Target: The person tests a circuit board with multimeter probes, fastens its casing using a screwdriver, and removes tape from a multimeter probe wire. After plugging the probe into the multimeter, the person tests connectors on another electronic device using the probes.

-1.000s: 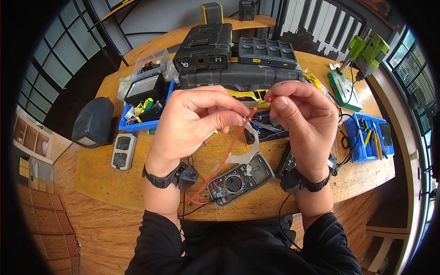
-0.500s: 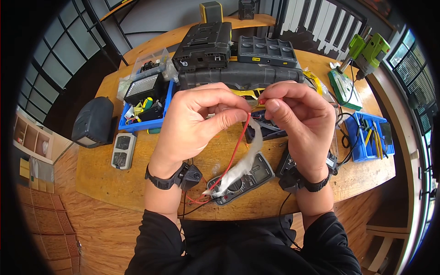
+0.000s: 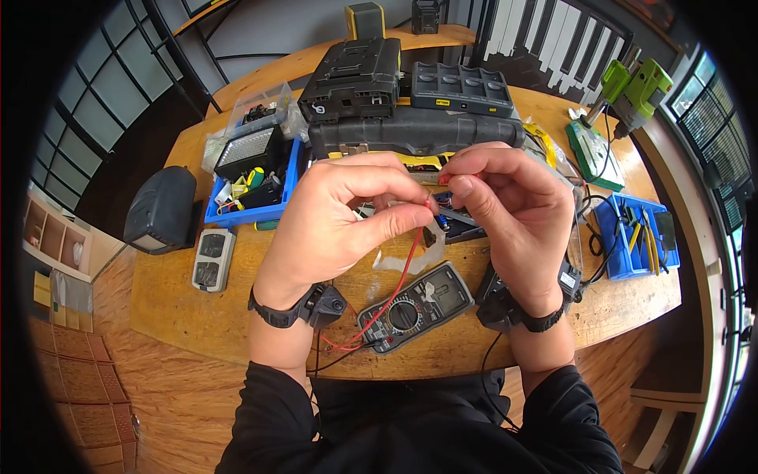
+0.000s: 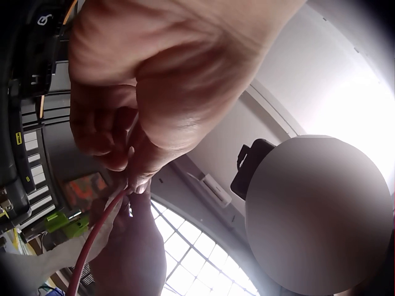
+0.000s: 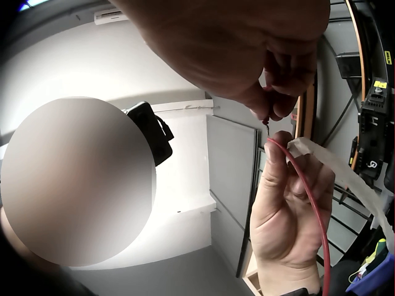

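Over the multimeter [image 3: 442,299], my left hand [image 3: 316,205] pinches a red wire [image 3: 408,261] near its end between thumb and forefinger. A thin whitish strip [image 5: 342,169] hangs from the same fingers. Opposite it, my right hand [image 3: 525,217] pinches a small red piece [image 3: 444,180] in its fingertips. In the right wrist view a short dark strand [image 5: 268,131] shows between that piece and the wire's end, with the two hands' fingertips close together. From the left hand the wire runs down toward the meter's lower left corner.
Behind the hands lies a long black case [image 3: 418,130]. A blue bin [image 3: 288,186] of parts stands left, a blue tool tray [image 3: 663,265] right. A grey box with dark windows [image 3: 212,261] sits on the wooden table [image 3: 174,308]. A green drill stand [image 3: 604,162] stands back right.
My right hand has shifted left, toward my left hand, still pinching the red piece. The whitish strip swung down over the meter and has since lifted away from it.
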### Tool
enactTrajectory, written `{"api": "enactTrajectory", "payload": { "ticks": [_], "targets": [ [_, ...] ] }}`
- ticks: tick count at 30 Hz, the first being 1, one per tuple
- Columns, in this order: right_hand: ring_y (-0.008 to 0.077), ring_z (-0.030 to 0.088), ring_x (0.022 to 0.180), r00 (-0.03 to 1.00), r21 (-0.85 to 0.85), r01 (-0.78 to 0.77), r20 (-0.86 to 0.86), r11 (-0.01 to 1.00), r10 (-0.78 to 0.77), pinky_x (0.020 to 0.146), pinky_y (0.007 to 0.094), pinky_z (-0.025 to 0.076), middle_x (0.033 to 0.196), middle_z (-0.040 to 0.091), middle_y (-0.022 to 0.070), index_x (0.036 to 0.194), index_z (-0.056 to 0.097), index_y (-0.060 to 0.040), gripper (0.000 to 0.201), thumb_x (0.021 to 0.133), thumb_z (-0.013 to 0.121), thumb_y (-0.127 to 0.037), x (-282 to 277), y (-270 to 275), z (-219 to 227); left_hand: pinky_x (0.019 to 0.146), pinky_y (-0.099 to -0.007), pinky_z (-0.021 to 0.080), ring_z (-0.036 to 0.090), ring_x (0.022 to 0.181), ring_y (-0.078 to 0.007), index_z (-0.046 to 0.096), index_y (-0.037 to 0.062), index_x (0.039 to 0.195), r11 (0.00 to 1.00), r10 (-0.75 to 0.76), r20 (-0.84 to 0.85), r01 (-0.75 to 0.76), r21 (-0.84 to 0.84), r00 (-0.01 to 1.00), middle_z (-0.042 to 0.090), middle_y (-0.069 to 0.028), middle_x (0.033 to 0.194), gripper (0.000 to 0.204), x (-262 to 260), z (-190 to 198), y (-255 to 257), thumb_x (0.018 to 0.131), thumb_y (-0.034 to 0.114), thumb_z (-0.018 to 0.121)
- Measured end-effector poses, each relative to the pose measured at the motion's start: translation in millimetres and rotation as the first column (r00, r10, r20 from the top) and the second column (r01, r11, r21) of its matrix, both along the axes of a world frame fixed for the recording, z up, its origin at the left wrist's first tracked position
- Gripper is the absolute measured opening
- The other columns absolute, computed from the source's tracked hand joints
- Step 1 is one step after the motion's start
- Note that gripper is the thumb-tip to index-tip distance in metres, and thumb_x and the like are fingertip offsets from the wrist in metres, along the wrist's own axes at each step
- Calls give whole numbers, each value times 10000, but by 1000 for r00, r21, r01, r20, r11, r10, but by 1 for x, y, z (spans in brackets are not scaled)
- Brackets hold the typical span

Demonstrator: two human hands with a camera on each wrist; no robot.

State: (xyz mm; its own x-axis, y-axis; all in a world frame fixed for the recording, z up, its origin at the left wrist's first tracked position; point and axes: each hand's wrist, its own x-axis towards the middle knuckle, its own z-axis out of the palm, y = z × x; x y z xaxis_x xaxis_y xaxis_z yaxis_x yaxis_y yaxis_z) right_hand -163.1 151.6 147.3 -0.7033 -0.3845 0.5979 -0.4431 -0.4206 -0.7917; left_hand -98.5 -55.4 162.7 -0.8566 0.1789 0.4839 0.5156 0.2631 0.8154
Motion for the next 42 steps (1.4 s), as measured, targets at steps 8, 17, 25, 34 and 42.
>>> {"api": "enactTrajectory", "payload": {
  "ticks": [8,17,25,34,42],
  "targets": [
    [130,729,1026,999,15,-31,31,999,31,916,263,595,1113,757,94,1140,734,77,141,999,738,69,0,-1,-1,749,-281,537,698,824,-163,796,-42,954,992,111,-100,-116,-41,989,744,-87,899,113,1,1,4,859,-38,855],
    [132,727,1027,997,4,-57,58,998,57,919,267,600,1128,755,97,1150,735,84,163,993,758,48,-1,0,-1,718,-272,520,675,785,-142,795,-36,935,974,192,-152,-206,-89,970,734,-72,867,145,4,2,8,818,-34,881],
    [146,729,1027,996,33,-83,-35,996,84,909,273,605,1160,743,109,1178,738,83,229,957,791,52,-5,-2,-5,659,-266,507,651,723,-128,783,-37,916,939,293,-263,-329,-101,919,723,-70,849,141,6,0,15,806,-65,867],
    [135,729,1017,999,6,-44,2,999,44,900,266,602,1129,756,95,1171,734,78,203,973,775,61,1,-3,-5,667,-265,529,682,747,-144,790,-39,927,917,326,-391,-388,-90,861,741,-78,872,149,4,-4,20,805,-77,865],
    [133,728,1013,996,4,-23,91,1000,23,913,269,605,1114,753,96,1185,691,80,193,998,739,77,7,-3,-2,713,-268,540,699,799,-156,802,-46,944,976,215,-218,-202,79,952,754,-92,897,172,5,0,12,795,-54,889]
  ]
}}
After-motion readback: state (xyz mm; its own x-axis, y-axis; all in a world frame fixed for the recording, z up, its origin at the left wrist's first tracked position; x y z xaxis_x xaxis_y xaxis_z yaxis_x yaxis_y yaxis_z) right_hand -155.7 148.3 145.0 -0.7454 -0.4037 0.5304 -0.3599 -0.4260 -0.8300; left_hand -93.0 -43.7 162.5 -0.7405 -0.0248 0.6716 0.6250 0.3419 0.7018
